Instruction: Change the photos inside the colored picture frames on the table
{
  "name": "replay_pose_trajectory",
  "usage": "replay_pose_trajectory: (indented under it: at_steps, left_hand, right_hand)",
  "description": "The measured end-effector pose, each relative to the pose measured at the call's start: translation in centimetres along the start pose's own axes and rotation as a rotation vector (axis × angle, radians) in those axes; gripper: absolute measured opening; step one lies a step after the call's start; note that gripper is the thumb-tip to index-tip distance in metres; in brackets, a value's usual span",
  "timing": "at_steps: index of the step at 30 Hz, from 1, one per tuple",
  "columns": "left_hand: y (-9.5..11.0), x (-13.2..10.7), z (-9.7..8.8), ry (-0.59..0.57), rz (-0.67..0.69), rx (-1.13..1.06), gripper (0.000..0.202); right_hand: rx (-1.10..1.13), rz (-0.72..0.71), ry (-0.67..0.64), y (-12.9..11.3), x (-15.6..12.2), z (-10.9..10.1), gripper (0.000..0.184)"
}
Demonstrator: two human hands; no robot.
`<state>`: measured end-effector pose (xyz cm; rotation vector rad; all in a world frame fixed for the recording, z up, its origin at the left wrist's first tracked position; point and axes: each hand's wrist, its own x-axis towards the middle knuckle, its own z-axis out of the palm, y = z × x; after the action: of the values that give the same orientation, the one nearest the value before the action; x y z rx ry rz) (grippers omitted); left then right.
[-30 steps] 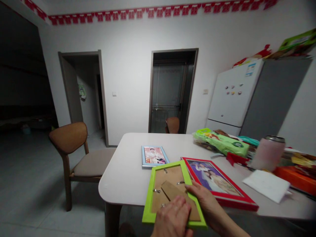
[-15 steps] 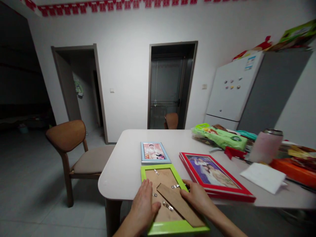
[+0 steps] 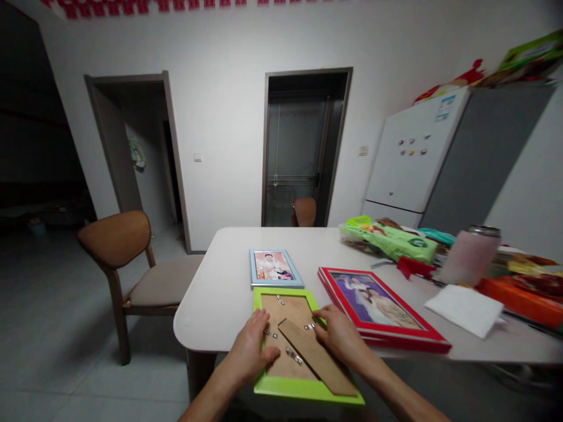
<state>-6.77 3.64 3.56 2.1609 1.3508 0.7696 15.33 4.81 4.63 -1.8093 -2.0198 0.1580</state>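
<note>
While the green frame (image 3: 303, 346) lies face down at the worktop's (image 3: 211, 305) near edge, its back is pressed by the left hand (image 3: 250, 350) and right hand (image 3: 341, 340), fingers (image 3: 259, 322) flat, grasping nothing.

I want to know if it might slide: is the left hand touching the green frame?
Touching. The head view shows the left hand lying flat on the green frame, fingers over its left edge and brown backing.
</note>
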Motion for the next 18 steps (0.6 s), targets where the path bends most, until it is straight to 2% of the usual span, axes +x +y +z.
replay_pose_trajectory:
  at_steps: [10,12,15,18]
  left_hand:
    - [-0.4,0.4,0.0,0.016,-0.016,-0.044,0.069]
    - [-0.5,0.4,0.1,0.028,-0.024,-0.065,0.070]
    - [-0.8,0.4,0.3,0.048,-0.022,-0.087,0.073]
    - [-0.9,0.4,0.5,0.050,-0.014,-0.087,0.073]
  right_hand:
    - [-0.057,0.059,0.025,-0.6,0.3,0.1,0.028]
    - [-0.035,0.022,0.049,-1.1,0.3,0.0,0.029]
    - [0.053,-0.110,0.082,-3.0,0.3,0.1,0.030]
    - [0.154,-0.220,-0.007,-5.9,0.5,0.7,0.025]
